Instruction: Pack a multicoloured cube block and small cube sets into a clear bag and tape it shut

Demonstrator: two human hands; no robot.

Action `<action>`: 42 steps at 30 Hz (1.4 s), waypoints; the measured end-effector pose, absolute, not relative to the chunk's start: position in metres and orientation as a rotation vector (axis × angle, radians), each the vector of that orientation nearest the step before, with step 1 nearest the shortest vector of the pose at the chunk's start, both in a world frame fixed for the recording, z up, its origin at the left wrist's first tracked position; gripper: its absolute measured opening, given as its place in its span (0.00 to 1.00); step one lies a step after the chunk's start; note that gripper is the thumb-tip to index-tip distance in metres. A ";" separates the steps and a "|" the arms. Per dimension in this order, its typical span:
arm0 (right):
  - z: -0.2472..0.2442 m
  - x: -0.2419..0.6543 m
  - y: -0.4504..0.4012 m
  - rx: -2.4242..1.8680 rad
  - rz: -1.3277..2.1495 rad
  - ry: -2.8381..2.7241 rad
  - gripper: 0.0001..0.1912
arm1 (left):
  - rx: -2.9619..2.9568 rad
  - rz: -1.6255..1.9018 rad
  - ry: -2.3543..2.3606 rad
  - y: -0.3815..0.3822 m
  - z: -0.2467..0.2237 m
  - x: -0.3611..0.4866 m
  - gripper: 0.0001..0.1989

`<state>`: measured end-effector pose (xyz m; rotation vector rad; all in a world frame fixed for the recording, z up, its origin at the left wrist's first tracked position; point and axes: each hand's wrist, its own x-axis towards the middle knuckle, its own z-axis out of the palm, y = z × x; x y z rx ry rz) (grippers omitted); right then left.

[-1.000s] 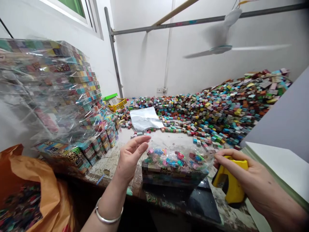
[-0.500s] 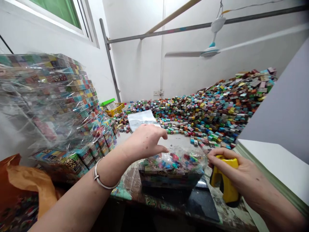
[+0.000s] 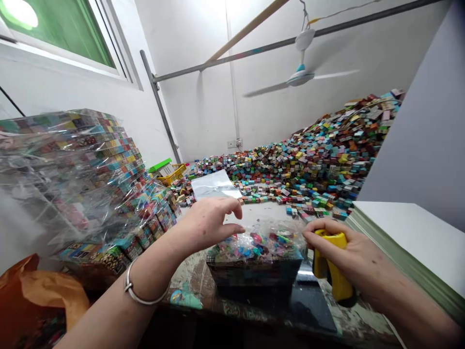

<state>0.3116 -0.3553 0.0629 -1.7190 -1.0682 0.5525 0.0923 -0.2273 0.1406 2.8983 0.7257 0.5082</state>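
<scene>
Wrapped boxes [image 3: 72, 160] are standing at the bench's [image 3: 269, 211] left end; the left hand [image 3: 214, 220] is hovering, fingers released, over a plastic-topped pack [image 3: 254, 271] near the front edge; the right hand [image 3: 354, 249] is grasping a yellow tool [image 3: 339, 281] beside it.

- A workshop, apparently for packing.
- A great heap of small, loose, multicoloured boxes [image 3: 308, 157] beyond a worn, paint-chipped worktable [image 3: 191, 271].
- A tall, multicoloured stack [image 3: 83, 165] wrapped in clear, shiny plastic film.
- A yellow-and-black plastic hand tool [image 3: 340, 281] in use.
- An open, orange sack [image 3: 54, 286].
</scene>
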 end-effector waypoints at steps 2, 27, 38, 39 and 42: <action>0.062 0.313 -0.356 -1.732 0.535 -1.075 0.17 | 2.907 0.483 0.738 -0.229 0.140 0.092 0.07; 0.052 0.322 -0.356 -1.729 0.595 -1.095 0.18 | 2.862 0.683 0.976 -0.233 0.118 0.095 0.07; 0.059 0.317 -0.353 -1.697 0.653 -0.974 0.23 | 2.888 1.300 0.732 -0.224 0.080 0.097 0.05; 0.061 0.318 -0.354 -1.708 0.623 -0.961 0.23 | 2.868 1.320 0.717 -0.223 0.079 0.097 0.04; 0.076 0.322 -0.362 -1.696 0.556 -0.866 0.23 | 2.847 1.342 0.709 -0.221 0.080 0.097 0.06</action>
